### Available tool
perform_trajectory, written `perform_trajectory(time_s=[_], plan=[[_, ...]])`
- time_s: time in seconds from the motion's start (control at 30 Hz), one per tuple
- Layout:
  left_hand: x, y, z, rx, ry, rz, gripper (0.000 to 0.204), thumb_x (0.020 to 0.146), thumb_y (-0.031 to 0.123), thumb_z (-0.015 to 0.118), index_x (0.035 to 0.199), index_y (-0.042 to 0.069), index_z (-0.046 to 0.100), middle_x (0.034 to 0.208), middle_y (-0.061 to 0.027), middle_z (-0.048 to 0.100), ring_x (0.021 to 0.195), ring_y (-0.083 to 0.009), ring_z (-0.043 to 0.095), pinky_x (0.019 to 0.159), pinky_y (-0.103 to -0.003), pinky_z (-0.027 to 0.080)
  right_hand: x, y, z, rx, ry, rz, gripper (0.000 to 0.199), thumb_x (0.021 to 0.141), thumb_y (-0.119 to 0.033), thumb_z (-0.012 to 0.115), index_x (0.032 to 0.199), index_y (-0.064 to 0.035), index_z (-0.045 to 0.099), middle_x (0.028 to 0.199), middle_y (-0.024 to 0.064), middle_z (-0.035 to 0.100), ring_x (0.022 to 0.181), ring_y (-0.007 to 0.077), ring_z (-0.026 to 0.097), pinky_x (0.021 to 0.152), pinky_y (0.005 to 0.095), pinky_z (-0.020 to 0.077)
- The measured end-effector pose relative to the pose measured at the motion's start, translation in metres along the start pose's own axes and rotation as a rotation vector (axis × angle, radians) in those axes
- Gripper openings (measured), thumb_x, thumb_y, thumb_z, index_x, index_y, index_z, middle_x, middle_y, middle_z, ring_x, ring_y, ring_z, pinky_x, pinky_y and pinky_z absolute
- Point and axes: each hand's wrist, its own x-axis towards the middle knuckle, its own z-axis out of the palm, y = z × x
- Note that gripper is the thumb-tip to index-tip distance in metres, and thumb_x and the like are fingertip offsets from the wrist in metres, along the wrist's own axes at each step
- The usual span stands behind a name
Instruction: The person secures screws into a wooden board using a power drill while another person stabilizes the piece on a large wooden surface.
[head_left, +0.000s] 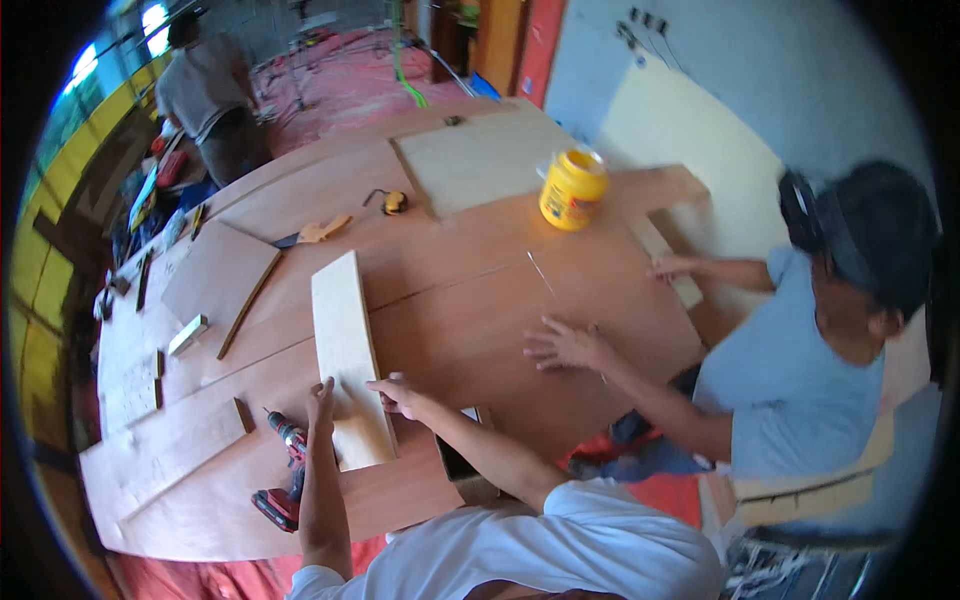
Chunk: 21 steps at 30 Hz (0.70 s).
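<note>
On the big brown wooden table point(480, 290), the left hand point(321, 400) and right hand point(398, 394) lie flat and open on a long pale wooden board point(345, 340), beside a red drill point(285, 470).

We see a yellow jar point(572, 189) standing on the big wooden sheet point(480, 300), just beside a pale square board point(478, 160) at the far end. A tape measure point(393, 202) lies near that board's left edge, and a handsaw point(312, 233) rests a little to its left. A brown board point(215, 275) lies flat further left, with a small white block point(187, 334) near its lower corner. A red cordless drill point(285, 470) lies at the near edge. 1 co-worker in a light blue shirt point(790, 370) leans in from the right, both palms flat on the sheet. Another person point(205, 90) stands far back, beside red floor covering point(350, 80).
</note>
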Motion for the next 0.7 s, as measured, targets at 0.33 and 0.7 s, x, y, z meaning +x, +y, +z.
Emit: perform_trajectory(time_s=[0.33, 0.7], plan=[[-0.063, 0.127, 0.014, -0.349, -0.327, -0.298, 0.047, 0.084, 0.050, 0.060, 0.091, 0.004, 0.061, 0.070, -0.0044, 0.058, 0.056, -0.0128, 0.055, 0.048, -0.027, 0.043, -0.063, -0.051, -0.015, -0.490, 0.083, -0.603, 0.041, 0.074, -0.022, 0.070, 0.099, 0.0047, 0.052, 0.077, 0.0161, 0.062, 0.069, 0.0243, 0.061, 0.060, 0.0345, 0.0482], [-0.067, 0.241, 0.097, 0.280, -0.404, 0.373, 0.043, 0.088, 0.040, 0.059, 0.093, -0.003, 0.062, 0.070, -0.0060, 0.057, 0.068, -0.0179, 0.055, 0.063, -0.035, 0.045, -0.107, -0.044, -0.088, -0.073, 0.127, -0.645, 0.041, 0.082, -0.019, 0.068, 0.109, 0.0010, 0.045, 0.089, 0.0053, 0.058, 0.067, 0.0121, 0.058, 0.060, 0.0262, 0.0508]])
